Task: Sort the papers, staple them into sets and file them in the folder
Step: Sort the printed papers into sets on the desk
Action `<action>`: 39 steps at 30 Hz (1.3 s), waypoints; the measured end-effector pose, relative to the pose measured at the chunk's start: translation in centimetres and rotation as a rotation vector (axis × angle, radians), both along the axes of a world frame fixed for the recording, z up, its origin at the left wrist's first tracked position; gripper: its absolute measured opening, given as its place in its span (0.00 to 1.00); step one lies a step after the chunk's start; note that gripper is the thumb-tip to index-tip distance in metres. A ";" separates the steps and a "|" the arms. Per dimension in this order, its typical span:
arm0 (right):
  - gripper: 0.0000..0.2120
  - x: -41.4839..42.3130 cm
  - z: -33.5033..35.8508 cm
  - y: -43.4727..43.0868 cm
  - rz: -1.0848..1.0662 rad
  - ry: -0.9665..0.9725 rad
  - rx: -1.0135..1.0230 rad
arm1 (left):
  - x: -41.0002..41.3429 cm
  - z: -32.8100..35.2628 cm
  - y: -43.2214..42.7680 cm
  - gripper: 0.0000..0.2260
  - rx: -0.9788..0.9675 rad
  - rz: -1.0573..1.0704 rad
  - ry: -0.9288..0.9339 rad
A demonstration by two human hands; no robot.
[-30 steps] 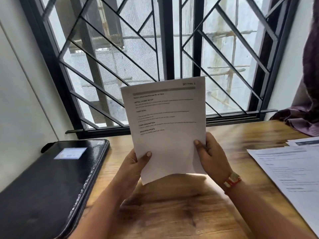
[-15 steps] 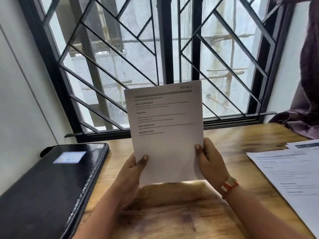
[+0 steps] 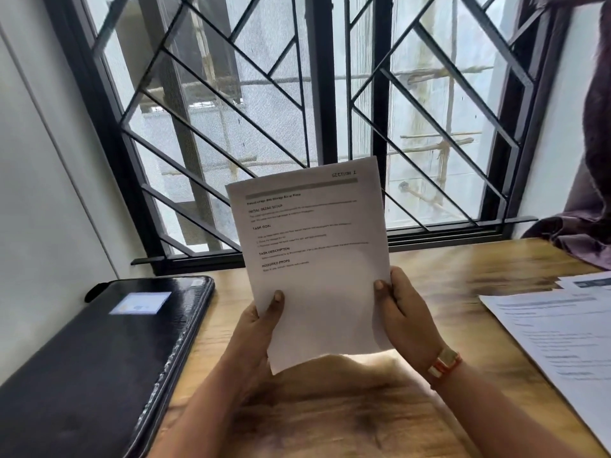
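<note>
bare wooden counter point(image 3: 330, 424) nearest, under the forearms. above it the hands sit apart, each clamped on one side of the held papers point(image 3: 317, 259): left hand point(image 3: 261, 325) pinches the lower left edge with the thumb on the front, right hand point(image 3: 408, 320), with a wrist strap point(image 3: 444, 361), pinches the lower right edge. held papers are upright, off the counter, print facing the person, header reads "section 1"; cannot tell if it's one sheet or several. vs the earlier frames almost nothing changed: same grip, same spot, only the tilt wobbles a bit, top now leaning slightly left again. reads as checking the heading, so probably still the sorting step, nothing stapled or filed yet, no stapler in view. further out, black folder point(image 3: 99, 358) lies shut at the left of the counter, unmoved, well apart from the hands. loose papers point(image 3: 562, 342) lie flat at the right edge, also unmoved. far end: barred window point(image 3: 297, 110), dark cloth point(image 3: 588, 226) in the right corner.
</note>
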State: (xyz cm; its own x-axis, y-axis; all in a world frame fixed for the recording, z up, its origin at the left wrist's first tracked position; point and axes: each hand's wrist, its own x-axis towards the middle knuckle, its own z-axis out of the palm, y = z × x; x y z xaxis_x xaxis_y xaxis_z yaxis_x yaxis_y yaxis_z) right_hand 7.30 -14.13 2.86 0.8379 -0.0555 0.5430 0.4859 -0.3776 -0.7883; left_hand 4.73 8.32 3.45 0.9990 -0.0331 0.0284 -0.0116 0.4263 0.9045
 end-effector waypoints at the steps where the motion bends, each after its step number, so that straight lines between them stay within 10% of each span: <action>1: 0.15 -0.1 0.0 0.1 0.006 -0.001 0.000 | 0.0 0.0 0.0 0.21 -0.004 0.009 0.000; 39: 0.04 1.5 -2.1 -0.6 0.020 0.100 -0.143 | 2.0 -2.7 0.7 0.15 0.277 0.121 -0.021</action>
State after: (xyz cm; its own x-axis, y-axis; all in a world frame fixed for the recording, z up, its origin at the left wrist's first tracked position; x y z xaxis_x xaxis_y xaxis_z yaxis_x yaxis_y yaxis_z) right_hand 8.81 -14.72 0.74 0.8883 0.0339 0.4579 0.4163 -0.4803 -0.7720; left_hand 6.70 9.05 0.77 0.9955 0.0772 0.0556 -0.0673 0.1582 0.9851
